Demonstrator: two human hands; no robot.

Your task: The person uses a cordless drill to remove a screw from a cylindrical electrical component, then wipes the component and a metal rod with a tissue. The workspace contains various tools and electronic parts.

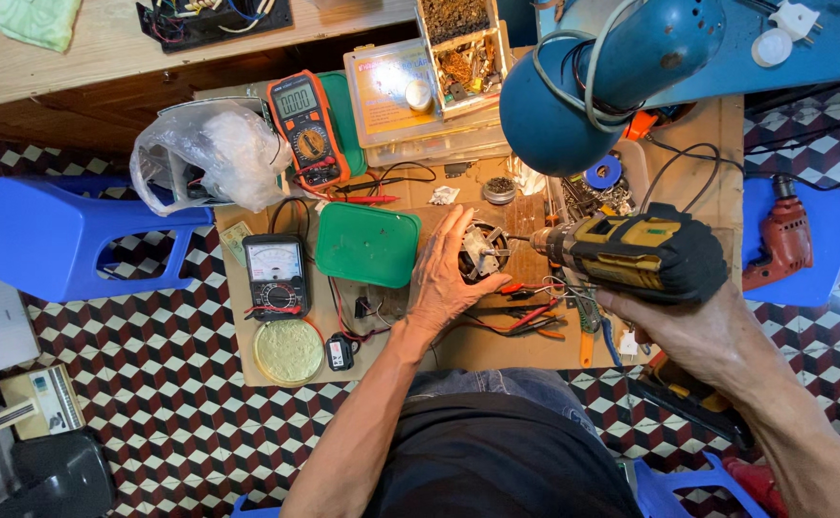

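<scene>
My right hand (698, 336) is clenched round the handle of the yellow-and-black cordless drill (631, 254), its bit aimed toward nine o'clock at the small round metal motor (484, 251) on the cardboard-covered table (458, 350). My left hand (446, 273) lies spread, fingers cupping the motor's nine o'clock side — bracing it, I judge, so it cannot spin. Beyond, at ten o'clock, sit a green plastic lid (367, 245) and a black analogue meter (275, 276); farther off, an orange digital multimeter (307, 128).
</scene>
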